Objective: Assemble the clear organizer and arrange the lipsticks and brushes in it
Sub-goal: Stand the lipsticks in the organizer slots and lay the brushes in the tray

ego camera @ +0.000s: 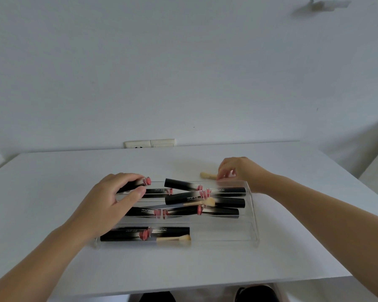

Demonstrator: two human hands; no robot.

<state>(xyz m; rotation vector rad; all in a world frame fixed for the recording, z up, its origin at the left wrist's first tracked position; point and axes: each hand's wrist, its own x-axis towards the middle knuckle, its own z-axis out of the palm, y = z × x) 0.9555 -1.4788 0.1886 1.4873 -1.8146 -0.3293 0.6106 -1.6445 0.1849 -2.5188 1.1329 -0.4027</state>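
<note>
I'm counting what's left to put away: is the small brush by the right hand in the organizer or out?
Out. The brush lies on the table behind the organizer, at the right hand.

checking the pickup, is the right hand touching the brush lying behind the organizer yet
Touching. The head view shows the right hand's fingertips closed over the handle end of the small brush behind the clear organizer, with no gap visible.

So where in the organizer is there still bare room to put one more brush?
The front row right of the front brush, up to the organizer's right wall, is bare. The middle and back rows are crowded with lipsticks.
</note>
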